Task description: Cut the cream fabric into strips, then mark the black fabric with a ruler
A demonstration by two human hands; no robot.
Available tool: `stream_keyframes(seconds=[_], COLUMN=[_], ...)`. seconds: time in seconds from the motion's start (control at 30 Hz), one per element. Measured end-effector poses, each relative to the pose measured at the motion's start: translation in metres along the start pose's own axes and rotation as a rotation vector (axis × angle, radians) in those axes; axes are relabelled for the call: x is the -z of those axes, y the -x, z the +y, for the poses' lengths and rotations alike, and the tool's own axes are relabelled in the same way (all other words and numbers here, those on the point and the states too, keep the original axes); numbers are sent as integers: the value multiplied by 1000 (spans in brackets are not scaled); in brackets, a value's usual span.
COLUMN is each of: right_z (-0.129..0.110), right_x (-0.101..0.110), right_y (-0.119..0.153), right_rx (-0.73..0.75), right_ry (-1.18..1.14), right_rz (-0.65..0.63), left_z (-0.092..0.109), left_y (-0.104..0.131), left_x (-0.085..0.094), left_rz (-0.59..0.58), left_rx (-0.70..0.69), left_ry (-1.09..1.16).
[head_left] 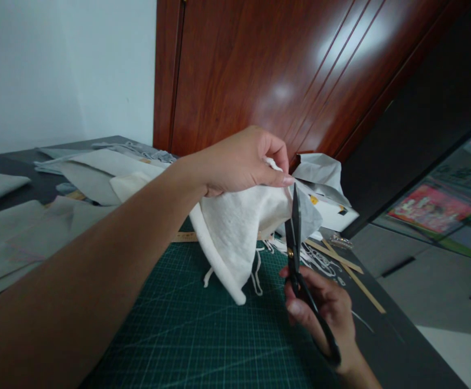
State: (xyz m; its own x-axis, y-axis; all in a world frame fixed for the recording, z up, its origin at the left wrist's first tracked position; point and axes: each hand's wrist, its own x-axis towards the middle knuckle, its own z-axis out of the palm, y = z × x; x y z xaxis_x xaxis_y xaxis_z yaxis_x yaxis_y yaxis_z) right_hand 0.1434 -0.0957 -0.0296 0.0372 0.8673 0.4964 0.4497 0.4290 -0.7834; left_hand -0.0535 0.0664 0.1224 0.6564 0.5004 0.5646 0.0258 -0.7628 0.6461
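One white cloth (233, 229) is pinched by the left hand (241, 162) over one green mat (219, 335), partly hidden by the left arm (117, 265); one pair of scissors (294, 270) is held by the right hand (324, 302); two sticks (360, 285) are seen.

Cloth (235, 227) hangs over the mat (211, 335), scissors (293, 256) right, a box (328, 214) seemingly behind.

Upper left: pale wall (28, 70). Upper centre: glossy reddish-brown wood panelling (243, 70). Left: pale fabric pieces (89, 183), overlapping on a dark tabletop (389, 351). Lower centre: green cutting mat (203, 340), grid-lined. Right of centre: two wooden strips (365, 287), crossed, beside tangled white cords (320, 263). Far right: grey cabinet fronts (430, 292), dark handles.
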Motion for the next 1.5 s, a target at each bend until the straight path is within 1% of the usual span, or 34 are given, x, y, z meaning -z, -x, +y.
stream_keyframes(seconds=[0.27,0.37,0.83,1.07,1.5], right_z=[1,1,-5,-4,-2], right_x=[1,0,0,0,1], right_y=[2,2,1,3,4], right_rx=[-16,-18,18,32,35], right_ry=[-30,-22,17,36,75], right_rz=[-3,-14,-24,-18,-19], left_z=[-2,-1,0,0,1], left_y=[-1,-1,1,1,2], left_x=[0,0,5,5,6], left_rz=[-1,-3,-40,-46,-38], left_rx=[-21,-7,-16,3,32], left_ry=[-11,-20,-22,15,12])
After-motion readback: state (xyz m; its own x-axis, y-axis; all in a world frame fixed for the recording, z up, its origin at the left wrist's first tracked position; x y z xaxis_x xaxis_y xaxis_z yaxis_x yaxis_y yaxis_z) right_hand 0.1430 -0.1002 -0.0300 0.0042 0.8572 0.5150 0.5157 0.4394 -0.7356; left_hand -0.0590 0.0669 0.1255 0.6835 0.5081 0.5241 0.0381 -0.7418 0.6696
